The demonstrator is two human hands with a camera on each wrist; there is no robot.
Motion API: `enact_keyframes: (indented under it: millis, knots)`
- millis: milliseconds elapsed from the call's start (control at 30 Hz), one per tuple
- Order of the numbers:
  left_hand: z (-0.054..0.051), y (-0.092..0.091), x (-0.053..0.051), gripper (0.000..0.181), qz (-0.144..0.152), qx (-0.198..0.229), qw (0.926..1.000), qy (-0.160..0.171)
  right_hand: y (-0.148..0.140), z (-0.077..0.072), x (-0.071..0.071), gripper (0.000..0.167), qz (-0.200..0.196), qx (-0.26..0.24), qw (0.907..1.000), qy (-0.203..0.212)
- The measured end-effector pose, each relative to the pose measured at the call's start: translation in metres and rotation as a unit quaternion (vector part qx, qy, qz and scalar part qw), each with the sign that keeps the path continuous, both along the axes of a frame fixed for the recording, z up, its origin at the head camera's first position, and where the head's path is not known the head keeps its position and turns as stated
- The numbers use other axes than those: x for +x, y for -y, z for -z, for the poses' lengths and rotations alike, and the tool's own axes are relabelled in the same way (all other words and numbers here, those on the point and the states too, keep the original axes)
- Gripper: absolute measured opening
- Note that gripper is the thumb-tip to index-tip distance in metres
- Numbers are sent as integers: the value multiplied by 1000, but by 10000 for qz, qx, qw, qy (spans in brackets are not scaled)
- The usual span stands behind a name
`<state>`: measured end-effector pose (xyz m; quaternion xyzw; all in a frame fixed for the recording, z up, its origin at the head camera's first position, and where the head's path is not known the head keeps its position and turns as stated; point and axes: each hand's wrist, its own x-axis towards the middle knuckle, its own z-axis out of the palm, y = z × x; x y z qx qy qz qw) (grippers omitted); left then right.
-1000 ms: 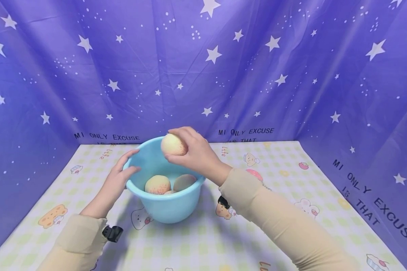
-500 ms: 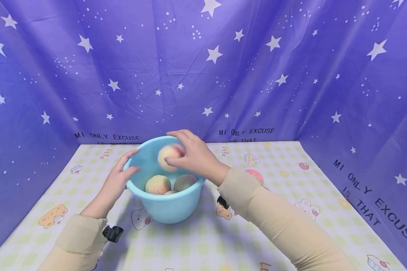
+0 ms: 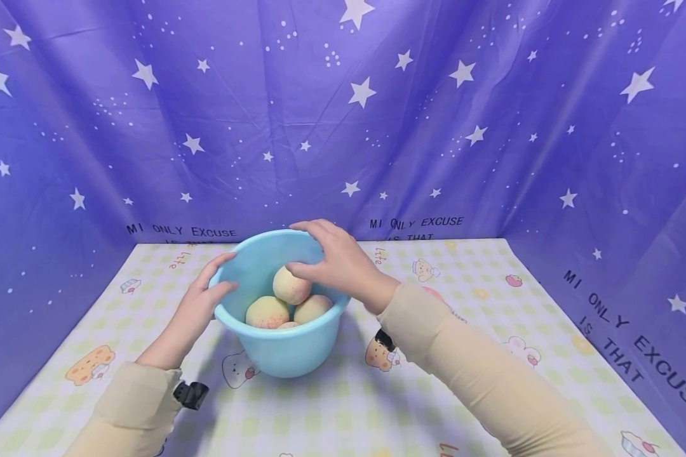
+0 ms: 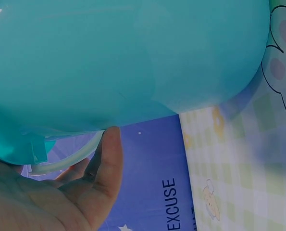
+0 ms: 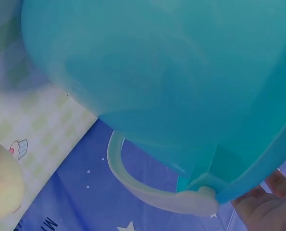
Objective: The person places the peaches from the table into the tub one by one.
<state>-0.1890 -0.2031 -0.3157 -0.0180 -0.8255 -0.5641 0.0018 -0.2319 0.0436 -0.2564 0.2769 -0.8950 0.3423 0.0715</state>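
Observation:
A light blue bucket (image 3: 286,349) stands on the table and holds several yellowish, pink-speckled peaches (image 3: 267,312). My left hand (image 3: 197,298) grips the bucket's left side at the rim, fingers and thumb on its wall. In the left wrist view the same hand (image 4: 80,192) is beside the pale handle (image 4: 70,162). Over the right rim is my right hand (image 3: 345,263), its fingers spread and loosely bent. Its thumb lies just above the topmost peach (image 3: 291,284); whether they touch I cannot tell. The right wrist view shows those fingers (image 5: 267,204) by the rim.
Another peach (image 5: 3,180) shows at the left edge of the right wrist view. A green-checked cloth with cartoon prints (image 3: 469,362) covers the table. Purple star-patterned curtains (image 3: 343,114) close off the back and sides.
My right hand has lowered a peach from above the bucket's back rim and let it go onto the others. The left hand has stayed on the bucket's rim.

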Motion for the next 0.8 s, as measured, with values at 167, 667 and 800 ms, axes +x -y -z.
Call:
enact_keyframes:
  millis: [167,667,800]
  knots:
    - [-1,-1,1,65,8,4,10000,35,-4,-2,-1,59,-15,-78,9998,-194]
    - [0,-1,0,65,1,-10,10000,94,-21,-6,-2,59,182,86,9980,-598]
    - [0,-1,0,65,8,2,9999,104,-25,-7,-2,60,212,58,9980,-589]
